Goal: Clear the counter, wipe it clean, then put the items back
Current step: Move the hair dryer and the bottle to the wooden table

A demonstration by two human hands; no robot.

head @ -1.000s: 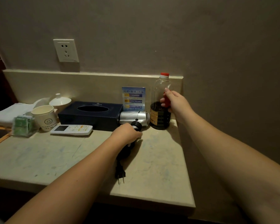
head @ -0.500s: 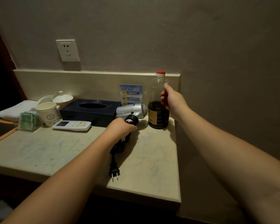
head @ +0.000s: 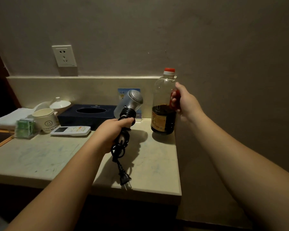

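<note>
Now the dryer is off the counter: a second ago it lay on its side in front of the tissue box, and here the left hand has it raised at centre frame, nozzle tilted up and back, fingers wrapped round the handle and the coiled cord. The plug dangles below the fist, near the front edge; I cannot tell whether it touches the stone. The right hand grips the red handle of the bottle at right of centre, as it did before. The bottle seems barely lifted or just leaving the surface; its base is too dark to say which.

So clearing has begun, with two items taken at once. Left behind, in the left half of the frame, are the remote, the cup, a green packet holder, a lidded white dish, a folded towel and the blue card behind the dryer. All of these probably need to go before wiping can start

The view has also shifted between frames, so the socket sits differently in the upper left
</note>
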